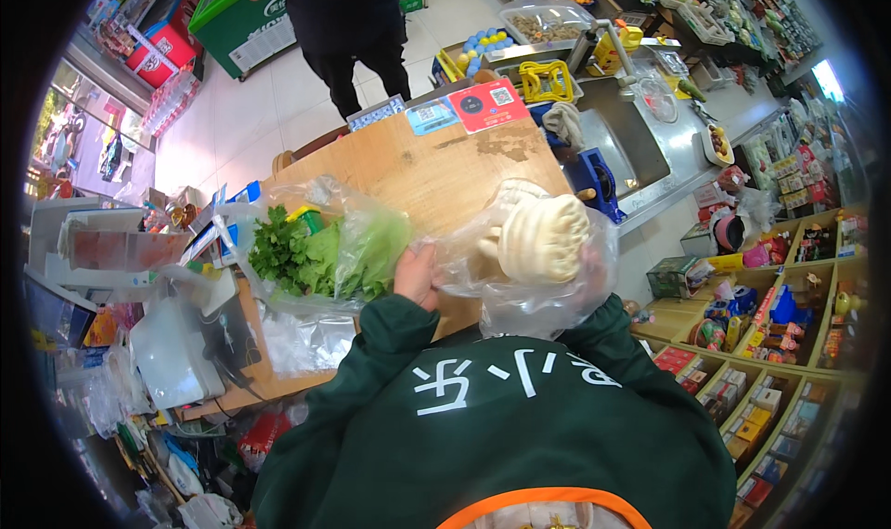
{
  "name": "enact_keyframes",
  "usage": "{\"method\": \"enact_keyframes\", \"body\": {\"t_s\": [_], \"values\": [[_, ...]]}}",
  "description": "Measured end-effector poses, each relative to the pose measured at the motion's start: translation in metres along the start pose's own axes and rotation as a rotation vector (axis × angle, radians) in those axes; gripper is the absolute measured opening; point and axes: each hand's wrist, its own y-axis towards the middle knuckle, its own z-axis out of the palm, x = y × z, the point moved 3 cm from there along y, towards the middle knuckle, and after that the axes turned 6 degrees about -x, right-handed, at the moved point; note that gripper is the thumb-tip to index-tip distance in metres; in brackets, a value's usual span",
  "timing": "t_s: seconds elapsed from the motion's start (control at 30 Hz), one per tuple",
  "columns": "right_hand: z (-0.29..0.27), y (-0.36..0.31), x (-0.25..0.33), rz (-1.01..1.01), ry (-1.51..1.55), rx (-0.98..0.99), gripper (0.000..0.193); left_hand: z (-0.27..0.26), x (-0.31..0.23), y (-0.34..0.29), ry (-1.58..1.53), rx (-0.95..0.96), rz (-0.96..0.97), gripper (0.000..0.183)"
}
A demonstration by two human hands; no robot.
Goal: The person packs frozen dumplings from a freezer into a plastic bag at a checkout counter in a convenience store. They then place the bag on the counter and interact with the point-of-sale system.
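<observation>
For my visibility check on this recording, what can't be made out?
All in the head view:
- Right hand: fingers and grip blurred behind the clear bag.
- Pale stack: underside obscured by the bag's folds.
- Yellow-and-green object: kind unclear, partly covered by leafy greens.
- Standing person: head cut off by the top edge.

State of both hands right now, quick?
Left hand: closed on the bag of pale food.
Right hand: at the bag, veiled by plastic; grip can't be told.
</observation>
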Motion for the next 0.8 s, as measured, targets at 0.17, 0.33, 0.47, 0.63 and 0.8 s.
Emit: {"method": "enact_keyframes", "body": {"t_s": [0.17, 0.33, 0.47, 0.63, 0.8], "values": [[0.013, 0.006, 0.031, -0.968, -1.053, -0.139, 0.045, 0.002, -0.013, -0.021, 0.311, 0.168, 0.134, 0.021], [-0.029, 0.014, 0.011, -0.566, -0.583, 0.069, 0.042, 0.029, -0.056, -0.074, 0.889, 0.059, 0.955, 0.051], [-0.020, 0.056, -0.012, 0.187, 0.463, 0.006, 0.040, 0.066, -0.092, -0.137, 0.969, 0.250, 1.511, 0.070], [0.001, 0.087, -0.007, 0.471, 1.022, -0.028, 0.040, 0.128, -0.096, -0.159, 1.087, 0.348, 1.764, 0.082], [0.013, 0.085, -0.019, 0.676, 1.127, 0.047, 0.039, 0.136, -0.127, -0.153, 0.730, 0.372, 1.255, 0.091]]}}
